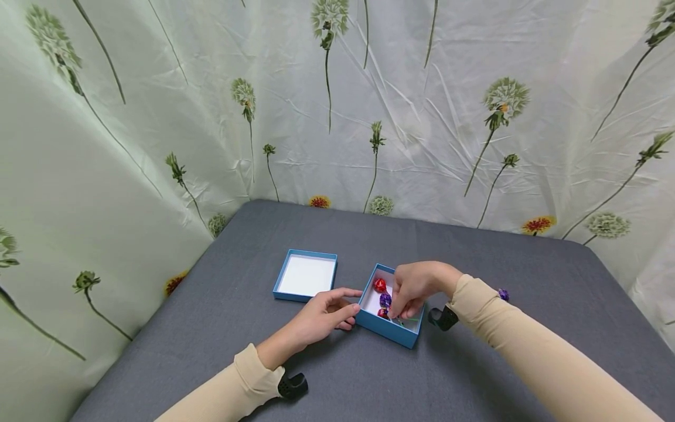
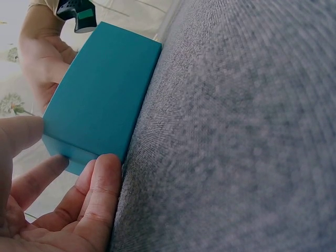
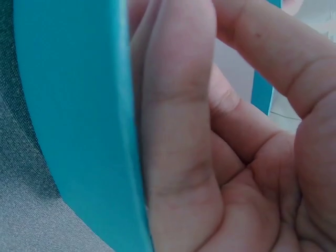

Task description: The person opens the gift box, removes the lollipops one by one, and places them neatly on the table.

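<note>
A blue open box (image 1: 387, 330) with a white inside stands on the grey table. In it lie a red wrapped candy (image 1: 379, 285), a purple wrapped candy (image 1: 385, 300) and, at the fingertips, a second red wrapped candy (image 1: 382, 313). My right hand (image 1: 419, 284) reaches down into the box with curled fingers, pinching at that second red candy; the fingers partly hide it. In the right wrist view the curled fingers (image 3: 178, 121) are inside the blue wall. My left hand (image 1: 319, 316) touches the box's left side with thumb and extended fingers, as the left wrist view also shows.
The shallow blue lid (image 1: 306, 274), white inside up, lies left of the box. Another purple wrapped candy (image 1: 503, 294) shows behind the right sleeve. A flowered curtain (image 1: 369, 105) hangs behind the grey table (image 1: 211, 328).
</note>
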Tool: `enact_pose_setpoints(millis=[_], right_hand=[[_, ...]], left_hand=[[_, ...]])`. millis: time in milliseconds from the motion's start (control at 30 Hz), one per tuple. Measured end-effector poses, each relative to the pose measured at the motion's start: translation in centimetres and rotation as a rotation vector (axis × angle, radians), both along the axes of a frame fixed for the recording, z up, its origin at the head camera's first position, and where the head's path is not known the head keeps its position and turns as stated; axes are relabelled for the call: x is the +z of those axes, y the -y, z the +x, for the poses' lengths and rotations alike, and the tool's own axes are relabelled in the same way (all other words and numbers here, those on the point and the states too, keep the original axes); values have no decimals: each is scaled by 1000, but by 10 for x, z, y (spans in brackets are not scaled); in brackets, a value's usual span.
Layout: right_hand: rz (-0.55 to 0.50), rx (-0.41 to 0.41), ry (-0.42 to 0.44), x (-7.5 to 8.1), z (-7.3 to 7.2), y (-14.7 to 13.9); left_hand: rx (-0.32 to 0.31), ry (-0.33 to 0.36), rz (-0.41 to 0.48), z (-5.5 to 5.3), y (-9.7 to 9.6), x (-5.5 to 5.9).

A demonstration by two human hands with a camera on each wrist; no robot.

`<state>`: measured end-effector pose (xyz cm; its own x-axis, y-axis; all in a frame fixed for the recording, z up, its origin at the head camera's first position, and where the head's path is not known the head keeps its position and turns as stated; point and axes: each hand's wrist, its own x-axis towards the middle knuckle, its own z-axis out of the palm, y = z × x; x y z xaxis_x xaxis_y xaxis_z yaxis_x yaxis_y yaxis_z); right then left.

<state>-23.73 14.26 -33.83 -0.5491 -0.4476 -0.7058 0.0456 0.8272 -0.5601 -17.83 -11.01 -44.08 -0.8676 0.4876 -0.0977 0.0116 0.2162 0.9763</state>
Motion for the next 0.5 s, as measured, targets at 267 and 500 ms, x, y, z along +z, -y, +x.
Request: enact_pose_setpoints(millis=[267, 500], right_hand=[[49, 9, -47, -6, 2, 5], [38, 6, -44, -9, 2, 7]], left_hand=[[3, -3, 2, 1, -1, 1], [7, -5, 5, 1, -1, 1]])
